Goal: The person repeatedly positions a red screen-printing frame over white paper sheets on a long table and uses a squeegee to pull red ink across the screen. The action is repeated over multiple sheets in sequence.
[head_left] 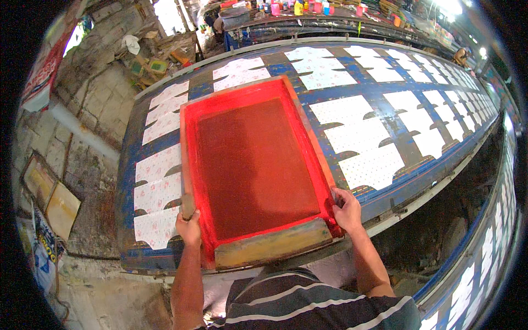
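Note:
A large screen printing frame (256, 165) with a red mesh and bright red ink along its inner edges lies tilted over the long table. My left hand (190, 228) is closed on its left side near the close corner, by a rounded greyish-brown piece (187, 206) at the rim. Opposite, my right hand (346, 210) grips the right side, thumb and fingers pressed together at the rim. Across the frame's near end lies a worn wooden board, like a squeegee (273, 242), with red ink along it. Part of the table under the frame is hidden.
White cut fabric pieces (360, 144) with small prints lie in rows on the blue-stained table (132, 198). A second table with white pieces (487, 250) runs along the right. Colourful containers (298, 8) stand on a far bench. A block wall (99, 93) rises at left.

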Tool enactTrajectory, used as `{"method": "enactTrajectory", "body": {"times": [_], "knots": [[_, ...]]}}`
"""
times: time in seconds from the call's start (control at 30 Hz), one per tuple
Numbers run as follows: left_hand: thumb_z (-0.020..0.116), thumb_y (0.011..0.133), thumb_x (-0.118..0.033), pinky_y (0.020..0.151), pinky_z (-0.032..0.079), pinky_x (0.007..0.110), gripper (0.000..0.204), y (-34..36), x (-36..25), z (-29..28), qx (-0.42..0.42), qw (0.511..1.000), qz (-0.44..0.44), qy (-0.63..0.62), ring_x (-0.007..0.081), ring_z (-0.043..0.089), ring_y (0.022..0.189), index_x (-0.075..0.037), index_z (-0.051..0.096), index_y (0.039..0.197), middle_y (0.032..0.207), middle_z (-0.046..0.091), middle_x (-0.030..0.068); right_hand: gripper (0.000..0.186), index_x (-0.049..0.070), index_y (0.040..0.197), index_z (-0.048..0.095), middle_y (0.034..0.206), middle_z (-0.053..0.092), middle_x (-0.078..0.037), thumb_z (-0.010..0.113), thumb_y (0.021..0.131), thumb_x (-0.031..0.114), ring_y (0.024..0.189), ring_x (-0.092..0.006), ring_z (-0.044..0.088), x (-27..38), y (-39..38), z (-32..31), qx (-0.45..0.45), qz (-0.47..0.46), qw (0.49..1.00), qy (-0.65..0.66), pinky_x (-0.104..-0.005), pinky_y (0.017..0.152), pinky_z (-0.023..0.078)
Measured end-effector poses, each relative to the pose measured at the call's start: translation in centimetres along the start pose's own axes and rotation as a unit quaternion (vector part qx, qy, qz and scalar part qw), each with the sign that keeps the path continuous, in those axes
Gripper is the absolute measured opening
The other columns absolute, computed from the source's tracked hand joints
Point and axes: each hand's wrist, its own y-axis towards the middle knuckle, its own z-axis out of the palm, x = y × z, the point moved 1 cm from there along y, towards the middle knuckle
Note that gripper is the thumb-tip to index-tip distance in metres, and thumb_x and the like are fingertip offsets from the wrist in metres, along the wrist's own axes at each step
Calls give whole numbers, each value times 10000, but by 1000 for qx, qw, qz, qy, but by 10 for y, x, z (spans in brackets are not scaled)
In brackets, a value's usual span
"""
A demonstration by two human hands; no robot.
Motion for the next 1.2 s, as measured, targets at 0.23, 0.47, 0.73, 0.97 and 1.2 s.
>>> {"method": "enactTrajectory", "body": {"times": [0.23, 0.47, 0.73, 0.97, 1.2], "knots": [[887, 911, -28, 922, 587, 373, 260, 5, 15, 6, -11, 999, 27, 34, 189, 752, 965, -1, 774, 1143, 1087, 825, 67, 610, 131, 1443, 735, 1425, 715, -195, 877, 850, 122, 1243, -402, 722, 48, -39, -1, -17, -271, 939, -211, -526, 1053, 598], [915, 911, -281, 915, 610, 488, 397, -5, -2, 6, -32, 969, 53, 239, 399, 798, 989, 6, 771, 1144, 1064, 828, 207, 495, 140, 1413, 749, 1376, 751, -148, 777, 922, 200, 1206, -366, 752, 112, -99, 43, 237, -440, 845, -190, -497, 1040, 605], [833, 968, -470, 907, 596, 585, 507, -16, -14, 10, -82, 973, 73, 204, 512, 765, 1029, -1, 780, 1154, 1067, 802, 268, 446, 137, 1396, 753, 1185, 805, -124, 685, 965, 226, 1087, -341, 786, 161, -100, 92, 203, -421, 829, -307, -475, 970, 618], [700, 1065, -467, 887, 573, 623, 504, -16, -16, 5, -75, 981, 92, 152, 519, 750, 986, 32, 770, 1078, 1003, 782, 294, 444, 100, 1340, 781, 1181, 791, -225, 724, 913, 210, 1089, -439, 773, 186, -77, 95, 302, -327, 832, -331, -583, 925, 617], [594, 1122, -470, 896, 561, 653, 531, -14, -10, 5, -81, 978, 117, 151, 546, 742, 966, 31, 745, 1032, 996, 769, 322, 406, 139, 1303, 802, 1097, 809, -239, 715, 908, 179, 1053, -472, 774, 176, -59, 105, 287, -363, 812, -355, -625, 920, 614]]}}
